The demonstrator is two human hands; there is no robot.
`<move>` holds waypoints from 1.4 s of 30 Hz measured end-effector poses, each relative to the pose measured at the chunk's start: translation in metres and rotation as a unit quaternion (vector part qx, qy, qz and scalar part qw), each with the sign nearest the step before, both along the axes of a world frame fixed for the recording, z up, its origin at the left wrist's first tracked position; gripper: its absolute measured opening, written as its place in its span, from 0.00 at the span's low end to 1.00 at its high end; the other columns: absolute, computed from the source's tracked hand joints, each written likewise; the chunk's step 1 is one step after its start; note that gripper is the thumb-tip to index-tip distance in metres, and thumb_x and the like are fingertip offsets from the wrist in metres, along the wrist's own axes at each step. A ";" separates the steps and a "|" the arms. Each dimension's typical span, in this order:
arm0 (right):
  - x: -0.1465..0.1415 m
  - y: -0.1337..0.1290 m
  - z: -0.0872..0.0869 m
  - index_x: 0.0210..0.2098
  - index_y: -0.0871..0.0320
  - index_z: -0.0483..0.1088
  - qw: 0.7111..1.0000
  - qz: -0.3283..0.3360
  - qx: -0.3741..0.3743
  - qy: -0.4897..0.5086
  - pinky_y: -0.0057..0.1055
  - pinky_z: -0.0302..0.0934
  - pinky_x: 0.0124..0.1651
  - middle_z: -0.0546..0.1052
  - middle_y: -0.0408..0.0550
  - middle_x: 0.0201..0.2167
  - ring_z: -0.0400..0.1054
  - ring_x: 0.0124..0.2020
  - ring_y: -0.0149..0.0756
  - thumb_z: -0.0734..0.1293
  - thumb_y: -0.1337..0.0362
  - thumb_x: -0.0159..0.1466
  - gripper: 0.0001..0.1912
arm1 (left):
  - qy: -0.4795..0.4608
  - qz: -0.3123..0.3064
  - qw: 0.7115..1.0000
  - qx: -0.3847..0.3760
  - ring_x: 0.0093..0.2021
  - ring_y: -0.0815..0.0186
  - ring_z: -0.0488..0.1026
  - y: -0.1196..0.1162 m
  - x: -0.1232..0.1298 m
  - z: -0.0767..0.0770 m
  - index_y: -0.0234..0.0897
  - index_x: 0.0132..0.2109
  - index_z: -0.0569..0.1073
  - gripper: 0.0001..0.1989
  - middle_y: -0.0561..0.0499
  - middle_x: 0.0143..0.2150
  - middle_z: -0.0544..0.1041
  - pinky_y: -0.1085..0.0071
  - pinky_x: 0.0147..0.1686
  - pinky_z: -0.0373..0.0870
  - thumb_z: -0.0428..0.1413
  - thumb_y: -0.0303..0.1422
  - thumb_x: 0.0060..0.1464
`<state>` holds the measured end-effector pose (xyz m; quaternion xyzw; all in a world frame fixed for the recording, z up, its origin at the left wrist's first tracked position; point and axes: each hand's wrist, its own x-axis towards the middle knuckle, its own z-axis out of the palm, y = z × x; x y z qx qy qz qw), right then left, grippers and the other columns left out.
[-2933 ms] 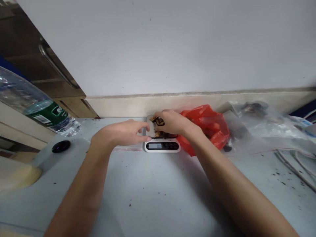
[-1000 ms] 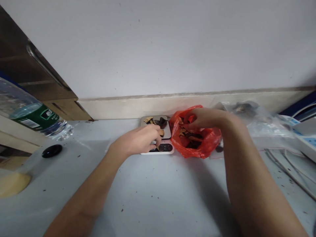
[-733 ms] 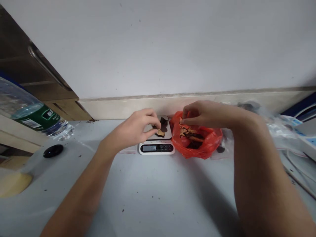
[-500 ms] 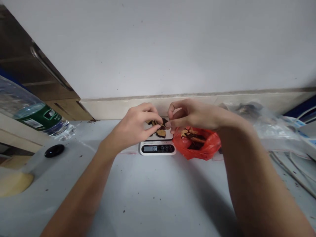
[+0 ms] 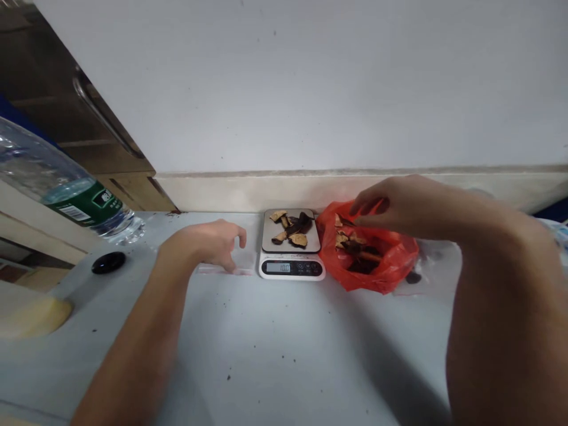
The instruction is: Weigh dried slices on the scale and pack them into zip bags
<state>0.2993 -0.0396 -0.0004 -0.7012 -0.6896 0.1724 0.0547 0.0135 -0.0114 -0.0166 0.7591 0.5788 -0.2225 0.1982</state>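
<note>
Several dried brown slices [image 5: 298, 239] lie on the plate of a small white scale [image 5: 291, 267], whose display seems to read 10.0. Left of the scale, my left hand [image 5: 217, 244] has thumb and fingers apart over a clear plastic bag [image 5: 243, 260], with nothing held. To the right of the scale stands an opened red plastic bag [image 5: 386, 275] with more dried pieces [image 5: 361, 251] inside. My right hand [image 5: 381, 204] is at the red bag's back edge, its fingers bent down over the pieces; the fingertips are partly hidden.
A water bottle [image 5: 84, 198] with a green label is at the left, near a black oval object [image 5: 109, 262] and a yellowish rounded thing [image 5: 55, 316]. Clear bags [image 5: 437, 266] lie right of the red bag. A white wall [image 5: 310, 89] rises behind.
Both hands have moved off the scale, the left one leftward to the clear bag and the right one rightward over the red bag. The slices on the plate are now uncovered. The view has shifted slightly.
</note>
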 end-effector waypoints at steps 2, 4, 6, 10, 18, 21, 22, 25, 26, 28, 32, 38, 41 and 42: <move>-0.011 0.001 -0.001 0.42 0.51 0.83 0.999 0.029 0.014 0.004 0.32 0.61 0.33 0.83 0.46 0.36 0.74 0.34 0.40 0.72 0.66 0.61 0.11 | 0.017 0.013 1.000 -0.012 0.38 0.55 0.78 0.001 0.001 -0.008 0.41 0.45 0.73 0.23 0.46 0.44 0.79 0.69 0.30 0.69 0.67 0.36 0.39; -0.025 0.003 -0.003 0.48 0.49 0.81 0.997 0.077 0.011 0.025 0.30 0.64 0.39 0.83 0.46 0.47 0.75 0.42 0.40 0.70 0.65 0.63 0.15 | 0.008 0.015 1.000 -0.014 0.34 0.56 0.78 0.003 0.003 -0.016 0.42 0.43 0.72 0.23 0.48 0.40 0.79 0.70 0.26 0.67 0.65 0.32 0.35; -0.035 0.006 -0.007 0.48 0.49 0.81 0.994 0.108 -0.017 0.029 0.30 0.65 0.41 0.82 0.45 0.50 0.75 0.45 0.39 0.70 0.67 0.62 0.16 | -0.010 0.004 1.000 -0.011 0.31 0.57 0.76 0.005 0.004 -0.023 0.42 0.39 0.70 0.20 0.52 0.34 0.78 0.70 0.24 0.65 0.62 0.30 0.33; -0.033 0.011 -0.018 0.44 0.49 0.79 0.993 0.047 -0.105 -0.030 0.33 0.61 0.31 0.81 0.46 0.40 0.73 0.32 0.39 0.69 0.70 0.57 0.17 | -0.034 -0.013 0.999 -0.011 0.27 0.60 0.73 0.007 0.002 -0.027 0.42 0.34 0.69 0.15 0.54 0.28 0.76 0.71 0.24 0.63 0.58 0.27 0.33; -0.016 0.011 -0.019 0.44 0.51 0.78 0.996 0.007 -0.074 -0.040 0.32 0.60 0.30 0.79 0.47 0.38 0.72 0.33 0.40 0.68 0.73 0.54 0.19 | -0.096 -0.009 0.995 -0.021 0.33 0.61 0.77 0.006 -0.009 -0.009 0.42 0.37 0.73 0.18 0.53 0.33 0.82 0.73 0.26 0.64 0.51 0.24 0.35; -0.025 0.009 -0.012 0.42 0.53 0.78 0.998 0.041 0.053 0.008 0.29 0.60 0.34 0.80 0.48 0.42 0.72 0.38 0.39 0.69 0.69 0.60 0.11 | -0.139 -0.001 0.990 0.001 0.36 0.61 0.78 0.004 -0.013 0.000 0.43 0.42 0.72 0.21 0.53 0.37 0.82 0.73 0.31 0.68 0.50 0.24 0.37; -0.030 0.008 -0.010 0.41 0.54 0.78 0.994 0.058 0.087 0.027 0.29 0.60 0.34 0.80 0.48 0.42 0.72 0.38 0.38 0.69 0.68 0.62 0.09 | -0.157 -0.003 0.988 0.011 0.36 0.61 0.77 0.003 -0.015 0.003 0.43 0.44 0.72 0.21 0.53 0.37 0.81 0.72 0.32 0.68 0.51 0.24 0.39; -0.045 0.005 -0.007 0.41 0.56 0.76 0.979 0.130 0.115 0.103 0.27 0.59 0.35 0.80 0.45 0.36 0.72 0.35 0.35 0.67 0.69 0.66 0.06 | -0.232 -0.002 0.971 0.061 0.37 0.60 0.78 0.001 -0.016 0.009 0.44 0.52 0.69 0.23 0.53 0.36 0.80 0.69 0.34 0.71 0.54 0.29 0.46; -0.050 0.004 -0.008 0.42 0.55 0.76 0.974 0.155 0.103 0.133 0.27 0.59 0.35 0.80 0.44 0.34 0.72 0.33 0.34 0.65 0.70 0.67 0.08 | -0.263 0.004 0.961 0.082 0.38 0.59 0.79 0.000 -0.015 0.010 0.45 0.54 0.67 0.25 0.53 0.37 0.80 0.68 0.35 0.72 0.56 0.32 0.47; -0.060 0.004 -0.012 0.46 0.54 0.74 0.958 0.201 0.064 0.193 0.27 0.60 0.36 0.81 0.42 0.35 0.73 0.33 0.33 0.63 0.72 0.69 0.11 | -0.336 0.025 0.935 0.108 0.38 0.59 0.80 -0.002 -0.012 0.011 0.46 0.58 0.62 0.30 0.53 0.38 0.78 0.66 0.37 0.74 0.60 0.36 0.47; -0.079 0.004 -0.023 0.46 0.53 0.65 0.930 0.210 0.008 0.300 0.29 0.62 0.36 0.81 0.43 0.36 0.74 0.36 0.35 0.65 0.65 0.71 0.05 | -0.462 0.066 0.877 0.118 0.33 0.64 0.80 -0.003 -0.003 0.009 0.46 0.53 0.59 0.32 0.58 0.38 0.72 0.71 0.32 0.72 0.65 0.37 0.43; -0.085 0.004 -0.024 0.36 0.52 0.55 0.883 0.108 -0.029 0.456 0.27 0.64 0.35 0.77 0.38 0.28 0.77 0.34 0.34 0.64 0.77 0.64 0.15 | -0.494 0.104 0.853 0.132 0.28 0.74 0.72 -0.002 0.003 0.008 0.43 0.44 0.60 0.27 0.60 0.35 0.68 0.76 0.29 0.66 0.66 0.32 0.39; -0.078 0.006 -0.023 0.33 0.53 0.57 0.898 0.135 0.003 0.418 0.27 0.65 0.36 0.76 0.39 0.28 0.78 0.35 0.35 0.62 0.80 0.62 0.14 | -0.478 0.122 0.854 0.165 0.28 0.75 0.68 -0.004 0.005 0.011 0.42 0.42 0.62 0.24 0.59 0.35 0.67 0.76 0.29 0.64 0.65 0.29 0.39; -0.077 0.006 -0.023 0.32 0.54 0.60 0.917 0.146 0.034 0.371 0.27 0.64 0.35 0.76 0.41 0.29 0.77 0.34 0.35 0.61 0.80 0.61 0.13 | -0.477 0.127 0.851 0.180 0.28 0.74 0.68 -0.005 0.006 0.012 0.41 0.41 0.62 0.23 0.59 0.34 0.66 0.76 0.28 0.63 0.65 0.28 0.39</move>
